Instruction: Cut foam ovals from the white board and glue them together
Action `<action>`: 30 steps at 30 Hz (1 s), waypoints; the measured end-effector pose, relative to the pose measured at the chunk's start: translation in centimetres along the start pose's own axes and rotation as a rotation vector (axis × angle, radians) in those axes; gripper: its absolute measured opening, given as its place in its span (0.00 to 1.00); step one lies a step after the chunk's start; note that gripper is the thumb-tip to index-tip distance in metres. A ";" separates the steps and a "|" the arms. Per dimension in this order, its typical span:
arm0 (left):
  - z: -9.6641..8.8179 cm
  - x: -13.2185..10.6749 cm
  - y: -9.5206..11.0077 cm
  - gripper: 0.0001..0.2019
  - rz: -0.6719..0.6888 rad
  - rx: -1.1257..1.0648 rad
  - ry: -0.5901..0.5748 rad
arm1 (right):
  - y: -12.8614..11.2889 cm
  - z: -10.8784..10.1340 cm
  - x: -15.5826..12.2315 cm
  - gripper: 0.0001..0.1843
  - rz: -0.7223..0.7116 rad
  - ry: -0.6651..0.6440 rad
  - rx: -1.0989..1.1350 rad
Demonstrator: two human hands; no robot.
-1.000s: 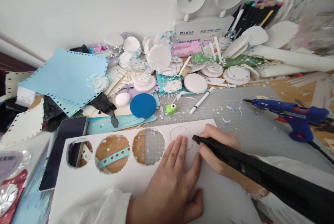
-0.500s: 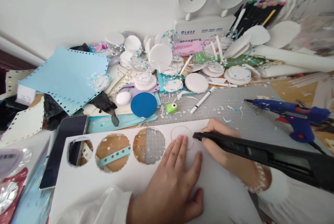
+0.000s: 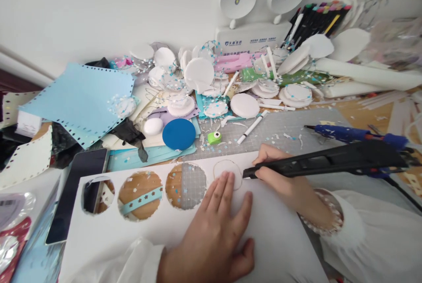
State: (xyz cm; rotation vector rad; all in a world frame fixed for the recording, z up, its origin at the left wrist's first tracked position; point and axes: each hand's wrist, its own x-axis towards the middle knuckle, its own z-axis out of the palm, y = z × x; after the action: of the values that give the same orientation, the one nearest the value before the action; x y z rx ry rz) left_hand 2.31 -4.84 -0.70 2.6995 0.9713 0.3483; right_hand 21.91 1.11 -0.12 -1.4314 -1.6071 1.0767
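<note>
My left hand [image 3: 217, 226] lies flat with spread fingers on a white foam sheet [image 3: 273, 239], its fingertips inside a drawn or scored circle outline [image 3: 216, 163]. Three round holes run along the sheet to the left of that outline. In my right hand [image 3: 280, 177] is a black utility knife [image 3: 323, 162], gripped near its front end. Its tip, with a short bit of blade, meets the sheet at the right side of the outline. A blue oval disc [image 3: 179, 134] and a small green star punch [image 3: 214, 137] lie just beyond the sheet.
A blue glue gun [image 3: 356, 134] lies at right, partly behind the knife. A phone [image 3: 77, 186] sits under the sheet's left edge. Stacked white foam discs [image 3: 245, 105], light blue paper [image 3: 82, 98], a white pen [image 3: 252, 127] and scraps cover the back, before a twin-lamp light [image 3: 253, 39].
My right hand has swung the knife's back end upward and away, now across the glue gun. The tip stays at the outline's right side, slightly lower. My left hand stays put on the sheet.
</note>
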 end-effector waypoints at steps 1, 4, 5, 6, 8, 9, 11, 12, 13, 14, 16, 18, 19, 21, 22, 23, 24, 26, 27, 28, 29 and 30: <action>0.0 0.0 0.0 0.35 -0.004 -0.002 0.000 | 0.0 0.0 0.0 0.07 0.004 -0.003 -0.002; 0.1 -0.1 0.0 0.35 -0.017 -0.011 -0.004 | -0.1 0.1 0.1 0.07 0.020 -0.005 -0.003; 0.1 -0.1 0.0 0.35 -0.021 -0.015 -0.007 | -0.1 0.1 0.1 0.07 0.022 -0.006 -0.003; 0.1 -0.1 0.0 0.35 -0.023 -0.018 -0.008 | -0.2 0.1 0.1 0.07 0.021 -0.006 -0.005; 0.2 -0.1 0.0 0.35 -0.027 -0.022 -0.012 | -0.2 0.1 0.1 0.06 0.014 -0.004 -0.008; 0.2 -0.1 0.0 0.35 -0.027 -0.021 -0.012 | -0.2 0.1 0.1 0.06 0.011 -0.003 -0.009; 0.2 -0.2 0.0 0.35 -0.025 -0.019 -0.008 | -0.2 0.1 0.1 0.06 0.011 -0.009 -0.012; 0.2 -0.2 0.0 0.35 -0.024 -0.018 -0.005 | -0.2 0.1 0.2 0.06 0.015 -0.013 -0.013; 0.2 -0.2 0.0 0.35 -0.024 -0.016 -0.006 | -0.2 0.1 0.3 0.05 0.020 -0.018 -0.016; 0.2 -0.2 0.0 0.35 -0.024 -0.014 -0.007 | -0.2 0.0 0.5 0.05 0.026 -0.026 -0.019; 0.2 -0.1 0.0 0.35 -0.024 -0.011 -0.011 | -0.1 -0.2 1.1 0.04 0.032 -0.058 -0.021; 0.2 0.0 0.0 0.35 -0.022 -0.008 -0.013 | -0.2 -0.4 1.8 0.04 0.027 -0.107 -0.018; 0.2 0.0 0.0 0.35 -0.021 -0.007 -0.015 | -0.2 -0.5 2.2 0.03 0.019 -0.127 -0.016; 0.3 0.0 0.0 0.35 -0.021 -0.007 -0.019 | -0.3 -0.7 2.9 0.02 0.029 -0.162 -0.011; 0.3 -0.1 0.0 0.35 -0.023 -0.010 -0.022 | -0.4 -0.7 3.2 0.02 0.045 -0.179 -0.010; 0.3 -0.2 0.1 0.35 -0.025 -0.013 -0.024 | -0.5 -0.7 3.5 0.02 0.063 -0.196 -0.008; 0.3 -0.2 0.1 0.35 -0.028 -0.017 -0.028 | -0.6 -0.7 3.7 0.02 0.080 -0.213 -0.006; 0.2 -0.4 0.1 0.35 -0.032 -0.026 -0.036 | -0.8 -0.5 3.9 0.03 0.097 -0.233 -0.006; 0.2 -0.4 0.1 0.35 -0.032 -0.031 -0.041 | -0.9 -0.4 4.0 0.04 0.096 -0.235 -0.007; 0.2 -0.4 0.0 0.35 -0.030 -0.036 -0.045 | -0.9 -0.3 4.1 0.04 0.097 -0.238 -0.007; 0.2 -0.4 0.0 0.35 -0.030 -0.041 -0.048 | -1.0 -0.2 4.1 0.05 0.096 -0.241 -0.005; 0.2 -0.4 0.0 0.35 -0.029 -0.043 -0.048 | -1.1 0.0 4.2 0.05 0.094 -0.244 -0.002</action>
State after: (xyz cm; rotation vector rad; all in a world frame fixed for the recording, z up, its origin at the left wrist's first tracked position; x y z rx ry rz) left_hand 2.10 -5.13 -0.93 2.6398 0.9767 0.2934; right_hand 20.97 5.22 0.82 -1.4333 -1.7228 1.3482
